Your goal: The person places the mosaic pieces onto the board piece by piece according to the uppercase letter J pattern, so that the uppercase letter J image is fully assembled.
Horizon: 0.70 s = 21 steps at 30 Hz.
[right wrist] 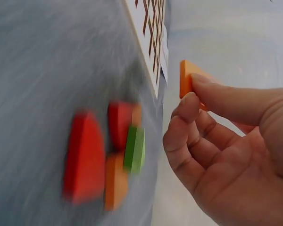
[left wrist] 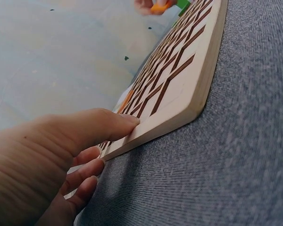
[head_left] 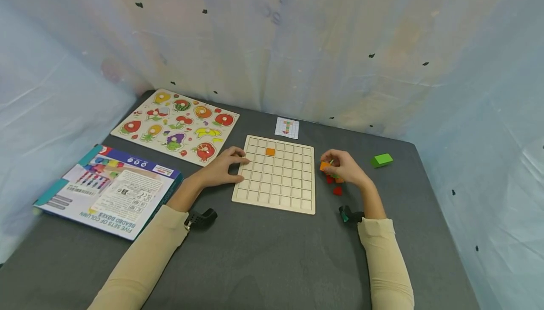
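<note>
A pale wooden grid board (head_left: 276, 173) lies on the dark table, with one orange square tile (head_left: 270, 152) in its upper rows. My left hand (head_left: 222, 167) rests at the board's left edge. In the left wrist view its thumb (left wrist: 118, 123) lies on the rim while the other fingers sit beside the edge. Right of the board, my right hand (head_left: 345, 167) pinches an orange block (right wrist: 186, 80) between thumb and fingers, raised above the table. Below it lie red (right wrist: 85, 157), green (right wrist: 135, 149) and orange (right wrist: 115, 181) blocks, partly blurred in the right wrist view.
A small pattern card (head_left: 287, 127) lies behind the board. To the left are a fruit puzzle board (head_left: 178, 126) and a flat printed box (head_left: 110, 189). A green block (head_left: 381, 160) sits farther right. Sheeting (head_left: 272, 41) hangs around the table.
</note>
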### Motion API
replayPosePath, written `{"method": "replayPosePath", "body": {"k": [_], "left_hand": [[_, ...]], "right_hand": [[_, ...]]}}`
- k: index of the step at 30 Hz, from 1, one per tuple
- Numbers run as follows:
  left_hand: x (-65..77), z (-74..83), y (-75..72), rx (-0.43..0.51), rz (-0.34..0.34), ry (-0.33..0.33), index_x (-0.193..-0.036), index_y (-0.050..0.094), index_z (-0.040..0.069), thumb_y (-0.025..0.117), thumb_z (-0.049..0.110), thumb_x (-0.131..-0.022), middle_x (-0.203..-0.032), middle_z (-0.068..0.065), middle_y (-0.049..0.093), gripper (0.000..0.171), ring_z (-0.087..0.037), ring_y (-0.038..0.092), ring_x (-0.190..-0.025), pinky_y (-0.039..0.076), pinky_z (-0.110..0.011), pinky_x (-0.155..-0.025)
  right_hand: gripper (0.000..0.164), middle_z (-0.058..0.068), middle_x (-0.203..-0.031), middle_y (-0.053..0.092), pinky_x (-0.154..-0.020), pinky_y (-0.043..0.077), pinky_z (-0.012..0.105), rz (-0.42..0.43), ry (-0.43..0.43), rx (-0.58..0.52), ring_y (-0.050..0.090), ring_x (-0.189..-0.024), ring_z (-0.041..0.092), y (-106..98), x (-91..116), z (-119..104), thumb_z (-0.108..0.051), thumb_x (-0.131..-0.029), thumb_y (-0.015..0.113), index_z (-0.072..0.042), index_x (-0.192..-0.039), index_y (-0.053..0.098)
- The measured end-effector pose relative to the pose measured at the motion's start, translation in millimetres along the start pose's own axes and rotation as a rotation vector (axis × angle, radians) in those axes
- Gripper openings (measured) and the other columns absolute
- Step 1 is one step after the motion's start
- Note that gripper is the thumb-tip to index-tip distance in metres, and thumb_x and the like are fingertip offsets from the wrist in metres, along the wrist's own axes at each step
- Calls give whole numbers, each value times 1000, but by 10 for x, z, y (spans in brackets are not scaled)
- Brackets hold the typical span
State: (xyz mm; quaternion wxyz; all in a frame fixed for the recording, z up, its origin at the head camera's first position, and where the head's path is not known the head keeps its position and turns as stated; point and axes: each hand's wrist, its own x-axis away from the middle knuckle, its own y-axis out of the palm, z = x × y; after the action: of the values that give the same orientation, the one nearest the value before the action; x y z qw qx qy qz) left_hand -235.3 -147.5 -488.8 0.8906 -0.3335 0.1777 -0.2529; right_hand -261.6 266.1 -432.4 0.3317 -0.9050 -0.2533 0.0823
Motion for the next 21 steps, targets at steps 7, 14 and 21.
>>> {"method": "replayPosePath", "body": {"k": [7, 14, 21], "left_hand": [[-1, 12, -3, 4, -5, -1, -135, 61, 3, 77, 23, -88, -138, -17, 43, 54, -35, 41, -128, 35, -56, -104], [-2, 13, -1, 4, -4, -4, -135, 61, 4, 77, 24, -88, -139, -17, 42, 54, -35, 40, -129, 35, -56, -104], [6, 17, -10, 8, -5, -7, -135, 61, 4, 77, 23, -88, -139, -17, 42, 53, -35, 40, -130, 34, -57, -105]], "right_hand": [[23, 34, -108, 57, -78, 50, 57, -79, -2, -53, 57, -88, 50, 138, -488, -261, 10, -94, 59, 17, -116, 59], [19, 25, -105, 60, -75, 42, 37, -82, -11, -1, 51, -89, 34, 264, -768, -249, 6, -93, 63, 8, -112, 65], [19, 18, -102, 64, -73, 45, 35, -106, -48, 33, 55, -86, 27, 367, -906, -226, 8, -89, 64, 7, -108, 67]]}}
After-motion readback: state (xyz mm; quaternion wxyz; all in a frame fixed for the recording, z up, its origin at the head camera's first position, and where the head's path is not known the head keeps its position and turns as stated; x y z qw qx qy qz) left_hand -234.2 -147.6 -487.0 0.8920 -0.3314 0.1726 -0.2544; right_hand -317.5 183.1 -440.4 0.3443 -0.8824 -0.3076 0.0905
